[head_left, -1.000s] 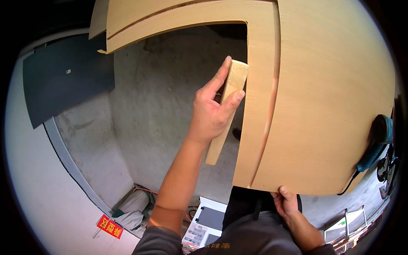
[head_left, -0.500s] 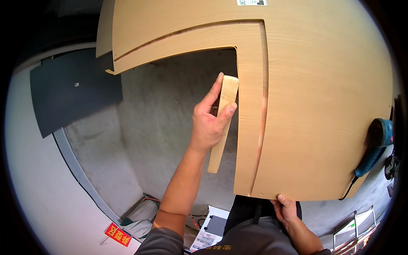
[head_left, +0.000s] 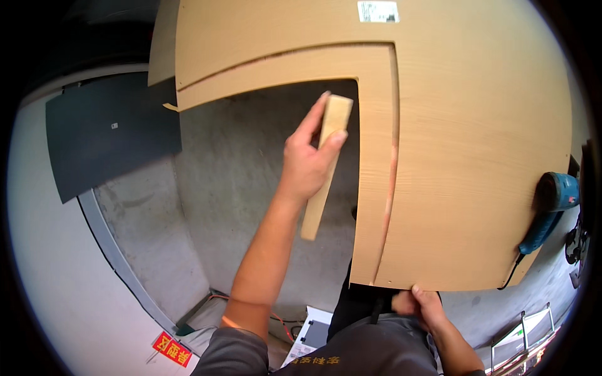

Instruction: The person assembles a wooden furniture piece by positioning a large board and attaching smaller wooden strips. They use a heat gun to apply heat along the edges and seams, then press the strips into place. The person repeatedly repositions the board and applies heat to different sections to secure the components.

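Note:
My left hand [head_left: 308, 164] is closed round a pale wooden block [head_left: 318, 203], long and narrow, with the thumb on one face and the fingers along the far side. It hangs over the cut-out of a large light wood-grain panel [head_left: 476, 138], a small gap away from the cut-out's inner edge. A narrow groove [head_left: 394, 138] runs across the panel parallel to that cut-out. At the panel's near edge, my right hand [head_left: 426, 307] pinches the rim, thumb at the top; its other fingers are blurred and partly hidden below.
A blue corded power tool [head_left: 552, 200] lies on the panel's right side. To the left is a dark grey sheet [head_left: 113, 135]; a red sign [head_left: 172, 349] sits at lower left. A white box [head_left: 310, 332] stands below, and a metal frame [head_left: 523, 341] is at lower right.
My left hand has lifted the wooden block away from the panel's inner edge, toward the far side. The panel appears slightly shifted in view. My right hand stays at the near edge, its fingers moving.

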Available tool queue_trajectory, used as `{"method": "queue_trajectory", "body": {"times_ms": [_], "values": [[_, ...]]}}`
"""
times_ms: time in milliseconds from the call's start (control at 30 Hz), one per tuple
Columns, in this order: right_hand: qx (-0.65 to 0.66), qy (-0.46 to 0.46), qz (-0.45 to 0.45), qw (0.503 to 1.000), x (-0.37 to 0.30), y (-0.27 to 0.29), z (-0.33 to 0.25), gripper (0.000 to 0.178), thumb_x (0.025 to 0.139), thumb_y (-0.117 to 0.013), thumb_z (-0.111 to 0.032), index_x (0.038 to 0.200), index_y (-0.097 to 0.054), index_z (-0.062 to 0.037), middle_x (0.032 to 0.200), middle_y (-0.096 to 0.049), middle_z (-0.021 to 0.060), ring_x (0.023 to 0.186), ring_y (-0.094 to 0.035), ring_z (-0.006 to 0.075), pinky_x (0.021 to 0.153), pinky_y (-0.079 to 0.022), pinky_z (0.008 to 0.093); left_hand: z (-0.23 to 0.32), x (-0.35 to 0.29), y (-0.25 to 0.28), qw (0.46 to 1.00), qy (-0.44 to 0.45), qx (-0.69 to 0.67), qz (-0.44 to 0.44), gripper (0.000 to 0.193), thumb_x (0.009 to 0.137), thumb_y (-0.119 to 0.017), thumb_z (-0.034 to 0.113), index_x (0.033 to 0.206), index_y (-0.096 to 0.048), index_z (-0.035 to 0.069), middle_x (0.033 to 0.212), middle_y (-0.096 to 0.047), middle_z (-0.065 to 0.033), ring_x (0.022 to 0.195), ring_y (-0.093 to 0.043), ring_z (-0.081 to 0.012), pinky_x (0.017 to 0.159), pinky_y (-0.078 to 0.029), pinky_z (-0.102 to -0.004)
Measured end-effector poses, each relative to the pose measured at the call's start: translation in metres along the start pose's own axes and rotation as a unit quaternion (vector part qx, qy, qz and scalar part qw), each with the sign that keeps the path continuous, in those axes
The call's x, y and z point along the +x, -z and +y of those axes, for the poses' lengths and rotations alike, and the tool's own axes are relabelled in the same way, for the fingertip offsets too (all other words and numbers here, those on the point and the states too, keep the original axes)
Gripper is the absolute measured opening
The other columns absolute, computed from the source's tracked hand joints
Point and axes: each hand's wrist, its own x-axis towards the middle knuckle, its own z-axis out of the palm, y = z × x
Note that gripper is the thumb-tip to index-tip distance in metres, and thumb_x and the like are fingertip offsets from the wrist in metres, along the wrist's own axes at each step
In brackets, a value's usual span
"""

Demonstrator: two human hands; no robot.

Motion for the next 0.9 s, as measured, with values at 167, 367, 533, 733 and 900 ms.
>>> {"method": "queue_trajectory", "body": {"times_ms": [167, 367, 533, 733, 900], "values": [[-0.437, 0.424, 0.423, 0.671, -0.067, 0.006, -0.087, 0.041, 0.094, -0.060, -0.010, 0.132, -0.052, 0.0024, 0.130, -0.057, 0.0171, 0.128, -0.051, 0.0281, 0.110, -0.035, 0.0414, 0.038, -0.023, 0.057, 0.990, -0.091, -0.032, 0.103, 0.050, 0.091, -0.071, 0.016, 0.134, -0.051, -0.001, 0.111, -0.070, -0.0103, 0.100, -0.063, -0.0127, 0.086, -0.051, -0.0294], [-0.492, 0.439, 0.608, 0.442, -0.032, 0.048, -0.175, 0.059, 0.092, -0.063, -0.015, 0.144, -0.040, -0.0001, 0.143, -0.046, 0.0231, 0.134, -0.044, 0.0396, 0.112, -0.034, 0.0435, 0.123, 0.113, 0.104, 0.843, -0.341, 0.412, 0.051, 0.046, 0.086, -0.071, 0.015, 0.131, -0.064, 0.011, 0.113, -0.069, -0.0107, 0.099, -0.063, -0.0257, 0.090, -0.049, -0.0346], [-0.461, 0.397, 0.645, 0.463, -0.029, 0.105, -0.198, 0.058, 0.088, -0.067, -0.019, 0.140, -0.047, -0.0035, 0.128, -0.059, 0.0225, 0.120, -0.056, 0.0389, 0.103, -0.042, 0.0431, 0.076, 0.224, 0.115, 0.771, -0.430, 0.466, 0.055, 0.044, 0.089, -0.067, 0.021, 0.132, -0.062, 0.017, 0.117, -0.066, -0.0062, 0.106, -0.059, -0.0292, 0.094, -0.047, -0.0412], [-0.235, 0.534, 0.598, 0.549, -0.108, 0.052, -0.028, 0.045, 0.092, -0.069, -0.013, 0.131, -0.053, 0.0047, 0.118, -0.062, 0.0094, 0.106, -0.057, 0.0183, 0.098, -0.043, 0.0315, 0.062, 0.229, 0.106, 0.733, -0.453, 0.502, 0.079, 0.046, 0.092, -0.061, 0.023, 0.138, -0.057, 0.024, 0.127, -0.063, -0.0017, 0.110, -0.058, -0.0250, 0.094, -0.047, -0.0403], [0.057, 0.472, 0.678, 0.560, -0.155, -0.026, 0.175, 0.052, 0.091, -0.069, -0.010, 0.135, -0.048, 0.0081, 0.124, -0.062, 0.0132, 0.113, -0.059, 0.0207, 0.100, -0.045, 0.0309, 0.079, 0.222, 0.123, 0.721, -0.434, 0.535, 0.071, 0.051, 0.092, -0.061, 0.022, 0.142, -0.051, 0.021, 0.132, -0.058, -0.0065, 0.115, -0.054, -0.0276, 0.098, -0.043, -0.0444]]}}
